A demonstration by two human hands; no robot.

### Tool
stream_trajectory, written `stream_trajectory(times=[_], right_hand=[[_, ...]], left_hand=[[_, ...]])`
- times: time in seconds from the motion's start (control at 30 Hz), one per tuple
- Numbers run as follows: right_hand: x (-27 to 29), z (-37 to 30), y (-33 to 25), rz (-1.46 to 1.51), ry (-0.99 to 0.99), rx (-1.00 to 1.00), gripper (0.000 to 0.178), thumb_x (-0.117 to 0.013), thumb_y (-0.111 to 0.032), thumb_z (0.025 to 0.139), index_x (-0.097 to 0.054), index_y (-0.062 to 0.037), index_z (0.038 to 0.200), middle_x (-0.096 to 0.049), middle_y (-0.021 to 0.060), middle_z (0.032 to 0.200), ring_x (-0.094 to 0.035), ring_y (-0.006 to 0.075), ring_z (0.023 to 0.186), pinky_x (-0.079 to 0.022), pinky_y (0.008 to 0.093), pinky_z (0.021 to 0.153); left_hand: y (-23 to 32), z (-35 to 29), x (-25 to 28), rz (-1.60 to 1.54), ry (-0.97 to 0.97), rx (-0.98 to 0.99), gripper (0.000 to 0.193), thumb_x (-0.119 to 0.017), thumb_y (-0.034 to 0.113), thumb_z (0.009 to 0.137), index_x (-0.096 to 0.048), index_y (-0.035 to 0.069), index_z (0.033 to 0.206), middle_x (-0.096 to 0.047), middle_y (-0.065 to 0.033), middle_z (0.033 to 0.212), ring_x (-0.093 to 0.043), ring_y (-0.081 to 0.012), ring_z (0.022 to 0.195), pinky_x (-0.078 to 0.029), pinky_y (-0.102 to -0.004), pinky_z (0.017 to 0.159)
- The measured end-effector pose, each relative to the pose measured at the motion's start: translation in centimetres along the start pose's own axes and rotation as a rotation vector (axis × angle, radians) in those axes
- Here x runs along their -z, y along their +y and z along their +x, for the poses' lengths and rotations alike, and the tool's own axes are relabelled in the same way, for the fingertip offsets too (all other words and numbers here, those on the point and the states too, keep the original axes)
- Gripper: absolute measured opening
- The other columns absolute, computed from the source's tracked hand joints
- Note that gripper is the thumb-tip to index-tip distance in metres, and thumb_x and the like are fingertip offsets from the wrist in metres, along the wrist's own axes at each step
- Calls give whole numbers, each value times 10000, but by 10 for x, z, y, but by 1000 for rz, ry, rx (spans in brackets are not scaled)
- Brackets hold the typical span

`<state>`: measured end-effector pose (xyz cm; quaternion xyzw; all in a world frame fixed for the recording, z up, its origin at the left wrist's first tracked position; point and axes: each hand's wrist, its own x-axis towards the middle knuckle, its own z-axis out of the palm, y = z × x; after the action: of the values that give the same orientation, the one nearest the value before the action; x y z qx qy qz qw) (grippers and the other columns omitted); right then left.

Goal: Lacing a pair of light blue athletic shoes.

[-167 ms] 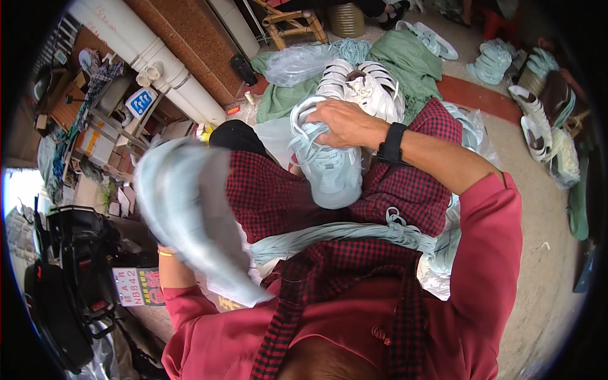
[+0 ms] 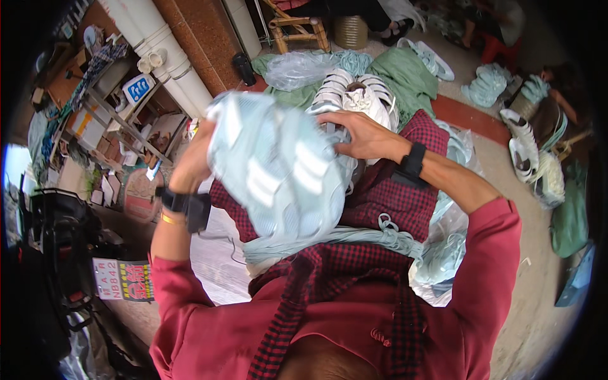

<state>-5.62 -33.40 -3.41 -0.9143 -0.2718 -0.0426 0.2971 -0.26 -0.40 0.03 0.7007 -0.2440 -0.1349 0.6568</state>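
My left hand (image 2: 197,152) grips a bunch of pale blue sneakers (image 2: 278,168) with white side stripes, held up over my lap. They are smeared by motion, and my left fingers are partly hidden behind them. My right hand (image 2: 364,134) curls its thumb and fingers around the collar of another pale blue sneaker (image 2: 349,166), mostly covered by the raised bunch. Across my checked apron (image 2: 396,206) lies a bundle of pale blue laces (image 2: 335,234). White sneakers (image 2: 373,101) stand just beyond my right hand.
Green cloth (image 2: 399,69) and a clear plastic bag (image 2: 297,68) lie past the white sneakers. More shoes (image 2: 524,149) stand at the right, near other people. A cluttered shelf (image 2: 114,114) and a scooter (image 2: 60,247) are at the left; a plastic bag with pale blue laces (image 2: 443,256) rests beside my right arm.
My left hand has swung the pale blue sneakers up and to the right, in front of the lap sneaker. My right hand has shifted slightly right and down, still at that sneaker's collar.
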Motion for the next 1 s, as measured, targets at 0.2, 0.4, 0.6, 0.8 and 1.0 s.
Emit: stream_trajectory(times=[0.2, 0.4, 0.6, 0.8, 1.0], right_hand=[[-2, 6, 36, 735, 196, -273, 426, -570, -106, 947, -509, -3, 1356, -606, 62, 1220, -556, 153, 1114, -453, 284, 998], [8, 3, 24, 336, 465, -347, 419, -517, -237, 973, -499, 3, 1316, -589, 156, 1119, -575, 297, 1044, -478, 395, 947], [28, -9, 14, 279, 305, -300, 558, -551, -268, 932, -429, 1, 1406, -538, 297, 1269, -595, 400, 1110, -464, 433, 974], [14, -29, -2, 278, 191, -353, 629, -640, -229, 882, -413, 35, 1406, -571, 244, 1241, -651, 298, 982, -528, 372, 867], [-16, -44, 1, -1, 232, -257, 845, -761, -96, 743, -317, 54, 1446, -529, 259, 1269, -604, 322, 1105, -556, 374, 873]], left_hand=[[8, 117, -37, 566, -140, 157, 342, -603, 224, 969, -630, -4, 1223, -698, -88, 1076, -651, -148, 955, -523, -307, 837], [-26, 135, -83, 700, -79, 143, 400, -555, 180, 857, -638, -39, 1182, -695, -171, 953, -679, -214, 796, -535, -340, 623], [23, 136, -89, 764, -102, 248, 431, -542, 209, 855, -622, -144, 1090, -692, -192, 951, -682, -237, 739, -546, -340, 604], [7, 156, -27, 793, -360, 81, 428, -617, 296, 860, -668, 7, 1172, -690, -96, 966, -626, -136, 834, -527, -325, 651], [60, 174, -36, 985, -373, 94, 382, -656, 326, 901, -683, 50, 1163, -705, -32, 936, -623, -104, 801, -528, -299, 690]])
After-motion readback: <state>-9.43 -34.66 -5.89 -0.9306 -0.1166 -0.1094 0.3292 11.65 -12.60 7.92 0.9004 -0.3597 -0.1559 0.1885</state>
